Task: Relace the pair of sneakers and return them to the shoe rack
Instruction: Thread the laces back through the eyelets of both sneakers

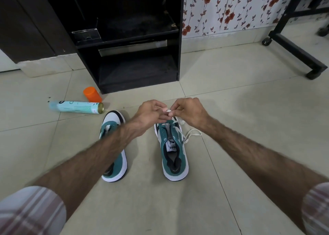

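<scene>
Two green-and-white sneakers stand side by side on the tiled floor, toes pointing away from me. The left sneaker [112, 121] has no lace that I can see, and my left forearm crosses over it. The right sneaker [173, 154] carries a white lace [189, 134] through its front eyelets, with a loose loop lying on the floor to its right. My left hand [151, 113] and my right hand [189, 110] meet above the toe of the right sneaker, both pinching the lace ends. The black shoe rack [140, 64] stands straight ahead with dark shelves.
A teal spray can [76, 107] lies on its side left of the sneakers, with an orange cap [92, 94] just behind it. A black wheeled frame [295, 51] stands at the right. Floral wallpaper covers the wall behind.
</scene>
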